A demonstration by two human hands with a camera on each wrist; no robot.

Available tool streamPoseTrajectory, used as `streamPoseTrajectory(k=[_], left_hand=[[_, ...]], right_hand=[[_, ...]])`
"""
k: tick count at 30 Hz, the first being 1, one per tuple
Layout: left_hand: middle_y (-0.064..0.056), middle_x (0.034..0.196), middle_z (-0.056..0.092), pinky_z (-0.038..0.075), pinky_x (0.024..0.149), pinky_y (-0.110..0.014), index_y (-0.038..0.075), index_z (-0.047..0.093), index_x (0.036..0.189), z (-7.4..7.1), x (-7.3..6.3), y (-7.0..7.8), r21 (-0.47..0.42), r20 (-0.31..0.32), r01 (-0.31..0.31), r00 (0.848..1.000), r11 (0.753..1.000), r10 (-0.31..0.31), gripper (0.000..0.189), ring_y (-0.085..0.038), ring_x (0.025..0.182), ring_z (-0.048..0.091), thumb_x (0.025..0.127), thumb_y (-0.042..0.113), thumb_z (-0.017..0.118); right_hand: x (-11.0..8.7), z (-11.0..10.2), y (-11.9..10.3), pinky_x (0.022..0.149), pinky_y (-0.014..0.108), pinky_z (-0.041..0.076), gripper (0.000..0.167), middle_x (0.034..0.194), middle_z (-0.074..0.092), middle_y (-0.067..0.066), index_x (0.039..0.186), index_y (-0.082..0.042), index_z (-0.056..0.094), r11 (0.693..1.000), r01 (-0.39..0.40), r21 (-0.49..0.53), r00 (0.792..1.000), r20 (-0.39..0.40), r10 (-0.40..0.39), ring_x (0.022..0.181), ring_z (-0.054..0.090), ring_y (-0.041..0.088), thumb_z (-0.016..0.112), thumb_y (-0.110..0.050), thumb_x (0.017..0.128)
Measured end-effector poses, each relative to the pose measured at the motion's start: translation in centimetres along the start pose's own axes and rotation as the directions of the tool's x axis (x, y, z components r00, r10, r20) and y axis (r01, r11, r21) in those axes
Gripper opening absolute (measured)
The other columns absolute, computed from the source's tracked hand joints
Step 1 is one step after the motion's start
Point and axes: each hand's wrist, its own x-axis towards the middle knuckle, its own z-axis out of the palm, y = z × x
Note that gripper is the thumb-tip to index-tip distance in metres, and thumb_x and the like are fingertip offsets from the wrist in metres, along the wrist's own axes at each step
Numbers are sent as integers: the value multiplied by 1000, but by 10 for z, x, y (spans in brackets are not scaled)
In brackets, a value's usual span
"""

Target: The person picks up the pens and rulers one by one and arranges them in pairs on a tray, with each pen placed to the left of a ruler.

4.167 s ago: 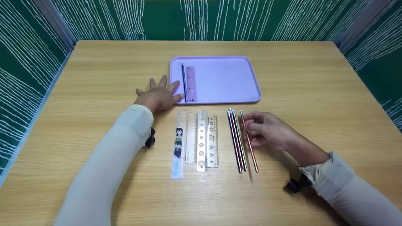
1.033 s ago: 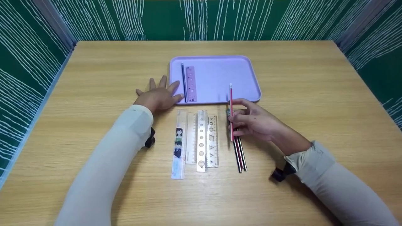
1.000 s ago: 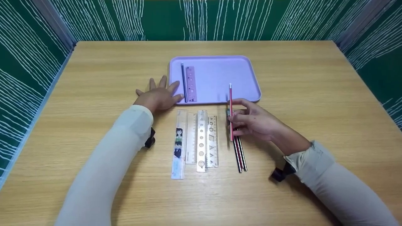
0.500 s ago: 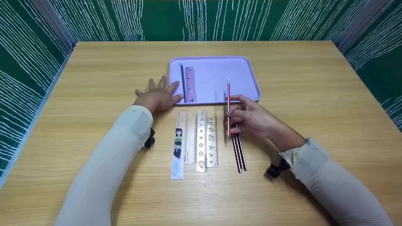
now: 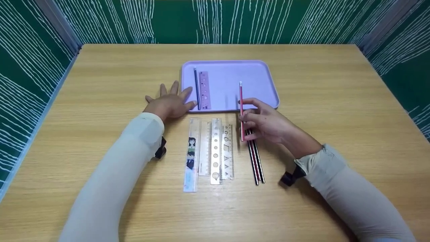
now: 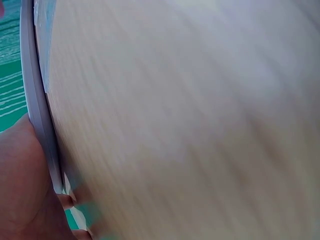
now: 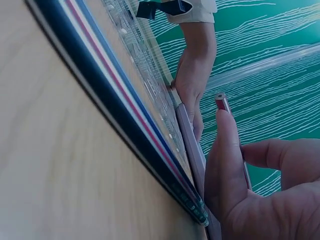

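Between thumb and fingers my right hand [image 5: 263,121] pinches a red striped pencil [image 5: 241,97], its white-tipped end pointing away, over the near rim of the purple tray [image 5: 235,90]. My left hand [image 5: 170,103] lies with fingers spread at the tray's near left corner, thumb and index finger over the rim. Inside the tray a dark pencil [image 5: 197,89] lies beside a pink ruler [image 5: 204,90]. Below the right hand several striped pencils [image 5: 256,161] lie together on the table, partly hidden by it. In the right wrist view the held pencil [image 7: 221,102] shows between the fingers.
Several clear rulers lie side by side in front of the tray, among them one with cartoon figures [image 5: 190,154] and one with round holes [image 5: 215,151]. Green walls with white streaks border the wooden table [image 5: 117,74] at the back and sides.
Earlier my right hand was at the red pencil beside the pencil group; it has since lifted it and moved left and away to the tray's near edge. The left hand has stayed put.
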Motion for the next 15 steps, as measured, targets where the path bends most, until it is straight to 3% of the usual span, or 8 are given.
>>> streamPoseTrajectory(k=[5, 15], left_hand=[[-2, 170, -25, -11, 106, -87, 50, -6, 160, 1, 0, 0, 8, 5, -5, 1000, 1000, 5, 75, -45, 152, -27, 99, 75, 29], [-1, 169, -27, -15, 104, -87, 51, -7, 159, 0, 0, -2, -19, 6, -15, 1000, 1000, 15, 74, -45, 151, -30, 98, 76, 28]], right_hand=[[5, 2, -1, 70, 42, 65, 62, 109, 52, 8, 155, -17, 32, 1000, 12, 0, 1000, 8, -12, 81, 62, 15, 57, -4, 100], [15, 6, -10, 66, 37, 65, 63, 108, 53, 7, 155, -18, 34, 1000, 11, -19, 1000, -10, -11, 77, 54, 11, 57, -2, 98]])
